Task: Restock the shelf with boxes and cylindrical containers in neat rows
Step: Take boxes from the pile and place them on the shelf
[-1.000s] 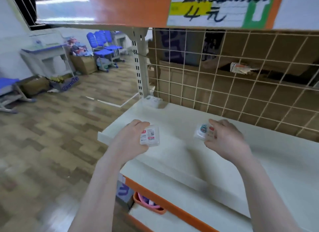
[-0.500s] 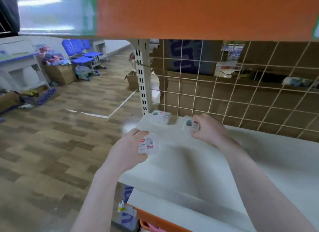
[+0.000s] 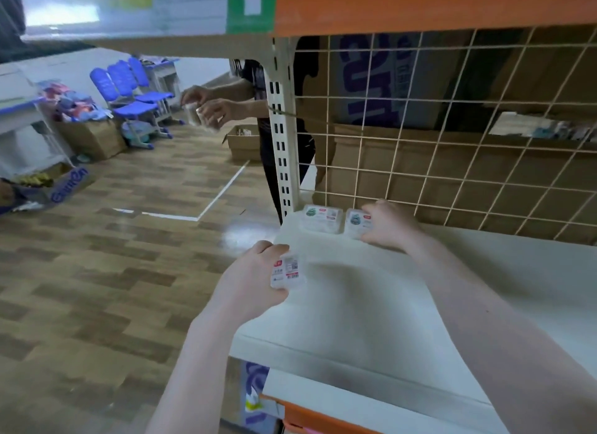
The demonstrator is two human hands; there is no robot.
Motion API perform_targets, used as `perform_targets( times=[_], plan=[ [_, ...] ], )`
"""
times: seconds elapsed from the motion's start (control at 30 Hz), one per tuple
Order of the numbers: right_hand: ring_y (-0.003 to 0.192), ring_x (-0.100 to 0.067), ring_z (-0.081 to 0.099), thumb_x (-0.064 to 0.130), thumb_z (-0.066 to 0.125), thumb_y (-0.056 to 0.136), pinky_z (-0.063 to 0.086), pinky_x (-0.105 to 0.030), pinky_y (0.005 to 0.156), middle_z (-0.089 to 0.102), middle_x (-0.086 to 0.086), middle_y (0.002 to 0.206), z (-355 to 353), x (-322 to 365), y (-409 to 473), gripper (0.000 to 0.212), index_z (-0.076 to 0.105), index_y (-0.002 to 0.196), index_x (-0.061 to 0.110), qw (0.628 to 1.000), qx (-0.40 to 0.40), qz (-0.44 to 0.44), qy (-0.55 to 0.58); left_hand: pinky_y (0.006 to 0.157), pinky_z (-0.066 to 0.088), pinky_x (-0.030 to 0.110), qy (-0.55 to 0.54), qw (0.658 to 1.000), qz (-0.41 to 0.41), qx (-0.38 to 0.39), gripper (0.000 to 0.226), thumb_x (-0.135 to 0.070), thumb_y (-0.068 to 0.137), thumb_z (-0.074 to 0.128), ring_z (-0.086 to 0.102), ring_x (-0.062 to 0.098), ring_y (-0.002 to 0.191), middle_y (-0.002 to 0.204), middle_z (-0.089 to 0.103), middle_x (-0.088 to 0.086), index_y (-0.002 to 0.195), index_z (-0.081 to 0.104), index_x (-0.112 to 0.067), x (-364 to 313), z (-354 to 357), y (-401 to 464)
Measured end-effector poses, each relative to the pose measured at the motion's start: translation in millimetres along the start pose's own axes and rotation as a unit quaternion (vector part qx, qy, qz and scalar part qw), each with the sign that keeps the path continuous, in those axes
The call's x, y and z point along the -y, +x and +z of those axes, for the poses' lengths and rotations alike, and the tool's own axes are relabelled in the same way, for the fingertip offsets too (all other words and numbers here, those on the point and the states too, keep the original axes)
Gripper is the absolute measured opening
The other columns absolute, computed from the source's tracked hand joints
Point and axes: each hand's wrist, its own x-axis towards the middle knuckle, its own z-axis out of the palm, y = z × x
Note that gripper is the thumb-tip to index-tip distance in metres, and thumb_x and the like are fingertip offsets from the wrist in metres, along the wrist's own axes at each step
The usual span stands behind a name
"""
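At the back left corner of the white shelf [image 3: 371,304], beside the slotted upright [image 3: 280,143] and against the wire grid backing [image 3: 452,143], one small clear plastic box [image 3: 323,218] with a printed label already lies flat. The right hand [image 3: 389,225] has its fingers curled round a second clear box [image 3: 357,222], which sits on the shelf just beside the first, close enough that they may touch, though the gap cannot be told for sure. The left hand [image 3: 248,278] hovers over the shelf's front left edge and grips a third clear box [image 3: 288,271], its barcode label turned toward the camera. The step in hand looks like seating the second box to begin a row along the back. The next move likely calls for the right hand to square that box with its neighbour and let go, then for the left hand's box to go down either to the right of the pair or in front of them, label up like the others. Beyond the shelf, another person's hands [image 3: 206,109] hold a clear container over the wooden floor [image 3: 113,272], near a cardboard carton [image 3: 244,141] and blue chairs [image 3: 129,91].
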Motion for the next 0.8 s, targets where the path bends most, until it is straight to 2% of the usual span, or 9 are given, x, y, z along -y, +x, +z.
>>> perform_targets(
  times=[0.17,0.4,0.53,0.63,0.8],
  plan=[
    [0.101,-0.027,0.054,0.029,0.065,0.071,0.045,-0.032,0.076,0.053,-0.008,0.111,0,-1,6,0.043,0.056,0.111,0.016,1.0,-0.004,0.001,-0.002,0.082,0.048,0.03,-0.008,1.0,0.014,0.001,0.065,-0.023,0.078,0.065,0.049,0.016,0.112,0.129,0.045,-0.006,0.138,0.041,-0.025,5,2,4],
    [0.101,-0.027,0.054,0.03,0.064,0.07,0.046,-0.031,0.075,0.053,-0.006,0.106,8,1,9,0.047,0.056,0.114,0.017,0.999,0.002,-0.01,0.031,0.085,0.049,0.035,-0.011,1.0,0.019,0.002,0.064,-0.022,0.077,0.064,0.05,0.016,0.111,0.129,0.044,-0.008,0.137,0.042,-0.026,6,1,6],
    [0.105,-0.026,0.053,0.032,0.064,0.072,0.043,-0.031,0.079,0.053,-0.006,0.113,8,2,10,0.057,0.052,0.126,0.018,0.999,0.004,-0.018,0.039,0.083,0.049,0.032,-0.022,0.999,0.027,-0.001,0.064,-0.021,0.076,0.065,0.05,0.014,0.11,0.126,0.046,-0.007,0.137,0.044,-0.024,8,1,7],
    [0.101,-0.026,0.053,0.036,0.065,0.073,0.045,-0.032,0.077,0.053,-0.006,0.108,9,0,10,0.05,0.055,0.119,0.017,0.999,0.002,-0.023,0.039,0.079,0.048,0.027,-0.022,0.999,0.03,-0.002,0.065,-0.021,0.075,0.065,0.05,0.014,0.106,0.122,0.046,-0.007,0.136,0.044,-0.024,8,2,8],
    [0.097,-0.024,0.053,0.034,0.064,0.073,0.048,-0.035,0.075,0.053,-0.004,0.105,10,-2,11,0.042,0.056,0.112,0.018,0.999,-0.003,-0.021,0.039,0.083,0.048,0.031,-0.012,1.0,0.028,0.004,0.065,-0.022,0.075,0.065,0.05,0.015,0.108,0.123,0.046,-0.006,0.137,0.043,-0.023,7,3,9]
  ],
)
